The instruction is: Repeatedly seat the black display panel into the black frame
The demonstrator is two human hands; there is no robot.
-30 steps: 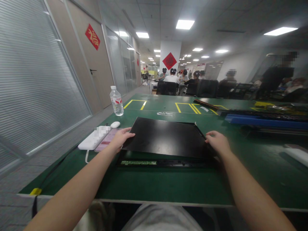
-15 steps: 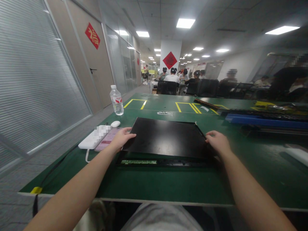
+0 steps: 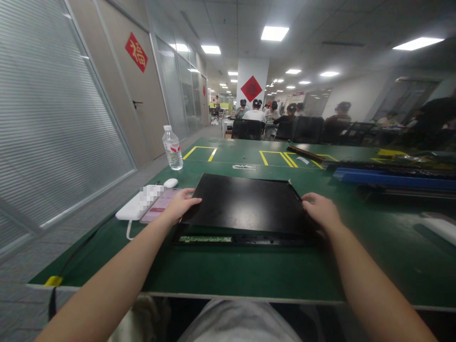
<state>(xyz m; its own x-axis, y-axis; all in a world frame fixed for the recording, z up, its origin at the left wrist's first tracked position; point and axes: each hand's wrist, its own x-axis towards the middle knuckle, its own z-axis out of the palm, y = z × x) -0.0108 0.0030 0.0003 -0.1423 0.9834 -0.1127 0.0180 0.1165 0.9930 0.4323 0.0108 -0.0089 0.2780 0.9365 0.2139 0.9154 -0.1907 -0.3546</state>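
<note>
A glossy black display panel (image 3: 245, 202) lies in front of me, slightly askew over a black frame (image 3: 274, 240). Along the frame's near side shows a strip of green circuit board (image 3: 205, 239). My left hand (image 3: 182, 204) grips the panel's left edge, thumb on top and fingers at the side. At the opposite edge my right hand (image 3: 320, 209) is closed, thumb and forefinger pinched against the panel's side; its lower fingers are hidden. Whether the right fingers also touch the frame I cannot tell.
On the green table (image 3: 245, 278), a white power bank (image 3: 131, 206), a phone (image 3: 156, 209), a white mouse-shaped item (image 3: 171, 183) and a water bottle (image 3: 173, 149) stand at left. Blue and black strips (image 3: 384, 175) lie at right. Several people sit at farther tables.
My right hand has shifted very slightly left along the panel's right edge. The left hand and the panel look almost unmoved.
</note>
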